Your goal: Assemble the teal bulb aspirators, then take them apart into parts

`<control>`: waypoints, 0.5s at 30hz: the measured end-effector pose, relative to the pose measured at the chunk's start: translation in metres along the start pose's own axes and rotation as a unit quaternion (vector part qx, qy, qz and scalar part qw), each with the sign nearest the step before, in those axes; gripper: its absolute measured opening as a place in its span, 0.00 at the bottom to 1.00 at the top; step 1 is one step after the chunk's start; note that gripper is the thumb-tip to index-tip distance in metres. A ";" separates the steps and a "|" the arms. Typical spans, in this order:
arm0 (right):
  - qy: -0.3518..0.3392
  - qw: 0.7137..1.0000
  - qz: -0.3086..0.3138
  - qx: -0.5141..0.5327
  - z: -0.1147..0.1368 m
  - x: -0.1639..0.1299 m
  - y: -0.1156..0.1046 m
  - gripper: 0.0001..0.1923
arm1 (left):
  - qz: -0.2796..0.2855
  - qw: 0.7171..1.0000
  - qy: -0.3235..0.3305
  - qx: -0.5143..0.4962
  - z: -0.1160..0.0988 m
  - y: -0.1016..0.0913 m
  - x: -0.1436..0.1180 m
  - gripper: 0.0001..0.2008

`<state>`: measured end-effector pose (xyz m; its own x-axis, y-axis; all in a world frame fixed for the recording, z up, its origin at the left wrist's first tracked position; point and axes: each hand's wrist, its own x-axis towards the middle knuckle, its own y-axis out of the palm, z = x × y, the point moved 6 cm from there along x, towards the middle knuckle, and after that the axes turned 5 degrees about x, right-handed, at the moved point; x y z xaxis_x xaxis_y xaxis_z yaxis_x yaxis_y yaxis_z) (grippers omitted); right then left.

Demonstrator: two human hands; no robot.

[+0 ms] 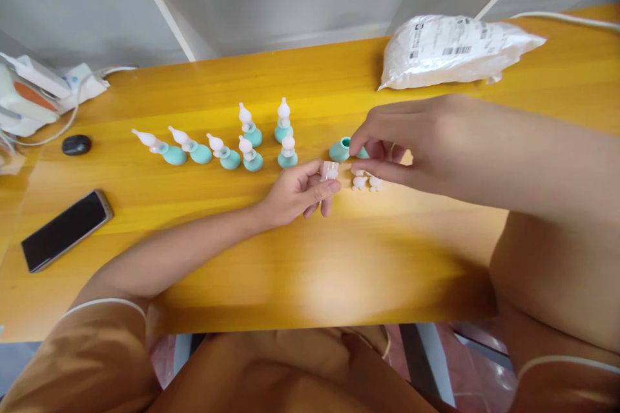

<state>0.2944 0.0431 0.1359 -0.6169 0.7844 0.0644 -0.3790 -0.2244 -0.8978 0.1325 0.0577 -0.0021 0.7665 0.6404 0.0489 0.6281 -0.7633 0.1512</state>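
My left hand [299, 192] rests on the yellow table [271, 251] and pinches a small clear plastic tip [330, 171] between thumb and fingers. My right hand [404, 145] hovers just to its right, fingertips closed on a teal rubber bulb [340, 150] that sits on the table. Under the right hand lie a few small white plastic pieces [367, 182]. To the left stand several assembled pieces, each a teal bulb with a white tip [287, 150]; some are upright and some lie tilted [166, 150].
A white plastic bag with labels [453, 48] lies at the back right. A black phone [65, 229] lies at the front left, a dark oval object [76, 144] behind it. White devices and cables [36, 93] crowd the far left edge.
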 end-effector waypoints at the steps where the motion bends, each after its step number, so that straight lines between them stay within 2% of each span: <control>1: 0.009 1.000 0.010 0.011 -0.002 0.002 0.001 0.10 | 0.003 1.000 -0.001 0.006 0.000 0.000 -0.001 0.25; 7: 0.019 0.992 0.069 0.107 -0.001 0.013 0.011 0.17 | 0.014 0.999 0.007 0.033 -0.002 0.002 -0.003 0.25; 15: 0.039 0.985 0.085 0.144 -0.006 0.015 0.017 0.19 | 0.012 0.999 0.015 0.045 -0.005 0.003 -0.003 0.23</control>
<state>0.2832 0.0545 0.1187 -0.6385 0.7602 -0.1202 -0.4616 -0.5033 -0.7305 0.1313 0.0535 0.0032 0.7782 0.6226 0.0823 0.6198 -0.7825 0.0597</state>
